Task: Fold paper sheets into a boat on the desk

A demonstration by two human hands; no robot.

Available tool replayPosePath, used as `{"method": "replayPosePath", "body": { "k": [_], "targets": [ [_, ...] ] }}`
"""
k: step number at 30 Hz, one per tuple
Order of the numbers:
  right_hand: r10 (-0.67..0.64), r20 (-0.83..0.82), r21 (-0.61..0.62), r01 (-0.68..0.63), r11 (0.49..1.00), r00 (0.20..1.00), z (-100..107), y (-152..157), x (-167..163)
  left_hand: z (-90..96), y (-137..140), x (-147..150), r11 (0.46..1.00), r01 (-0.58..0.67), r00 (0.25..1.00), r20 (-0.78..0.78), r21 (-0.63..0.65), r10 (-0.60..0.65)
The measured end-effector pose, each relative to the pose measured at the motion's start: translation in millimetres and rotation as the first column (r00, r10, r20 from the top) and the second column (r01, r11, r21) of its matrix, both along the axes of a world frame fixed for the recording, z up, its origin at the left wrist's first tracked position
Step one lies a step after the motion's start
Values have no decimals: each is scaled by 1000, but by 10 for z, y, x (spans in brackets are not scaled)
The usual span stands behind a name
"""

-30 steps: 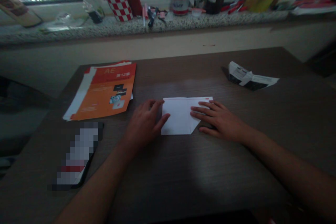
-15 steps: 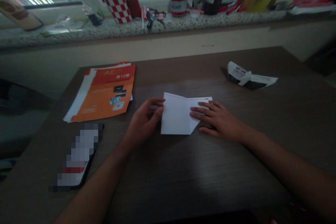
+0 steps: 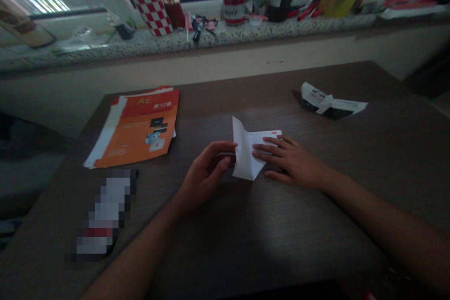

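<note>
A small white folded sheet of paper (image 3: 242, 150) lies in front of me on the dark table, creased down its middle. Its left flap is raised and curves upward along the crease, while the right part rests flat. My left hand (image 3: 213, 166) has its curled fingers and thumb at the raised flap's outer edge; the fingertips partly disappear at the paper. Spread flat over the right part, the fingers of my right hand (image 3: 286, 159) press the sheet to the table. Its thumb touches the tabletop just below the paper.
Orange printed sheets (image 3: 140, 126) lie to the left, with a blurred-out phone (image 3: 105, 213) nearer me. A folded paper piece (image 3: 332, 103) stands at the back right of the table (image 3: 225, 248). Behind, the windowsill (image 3: 140, 49) holds a red can (image 3: 234, 2) and other clutter.
My left hand has moved to the right, lifting the left flap of the paper from flat to upright. The right hand stays on the sheet. The camera view has shifted slightly.
</note>
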State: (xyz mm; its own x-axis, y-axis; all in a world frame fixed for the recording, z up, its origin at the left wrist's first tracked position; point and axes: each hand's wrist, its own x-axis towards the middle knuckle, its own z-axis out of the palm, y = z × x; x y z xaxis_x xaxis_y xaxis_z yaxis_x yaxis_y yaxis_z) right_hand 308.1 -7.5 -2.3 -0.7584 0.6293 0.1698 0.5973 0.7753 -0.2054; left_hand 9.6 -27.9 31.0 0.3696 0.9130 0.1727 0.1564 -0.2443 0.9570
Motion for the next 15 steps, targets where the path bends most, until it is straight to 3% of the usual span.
{"method": "replayPosePath", "body": {
  "k": [4,8,12,15],
  "targets": [
    [-8,7,-5,8,1000,1000,5,-2,-4,13,9,-15,998,-45,996,-75,48,49],
    [-6,0,-8,6,1000,1000,10,-3,-5,16,84,-129,926,-177,915,-292,333,280],
    [-7,5,-12,7,1000,1000,17,-3,-5,-11,146,-234,858,-14,770,-542,513,337],
    [-5,12,-17,5,1000,1000,19,-1,-7,-50,122,-216,841,274,755,-646,466,113]
  ]
}}
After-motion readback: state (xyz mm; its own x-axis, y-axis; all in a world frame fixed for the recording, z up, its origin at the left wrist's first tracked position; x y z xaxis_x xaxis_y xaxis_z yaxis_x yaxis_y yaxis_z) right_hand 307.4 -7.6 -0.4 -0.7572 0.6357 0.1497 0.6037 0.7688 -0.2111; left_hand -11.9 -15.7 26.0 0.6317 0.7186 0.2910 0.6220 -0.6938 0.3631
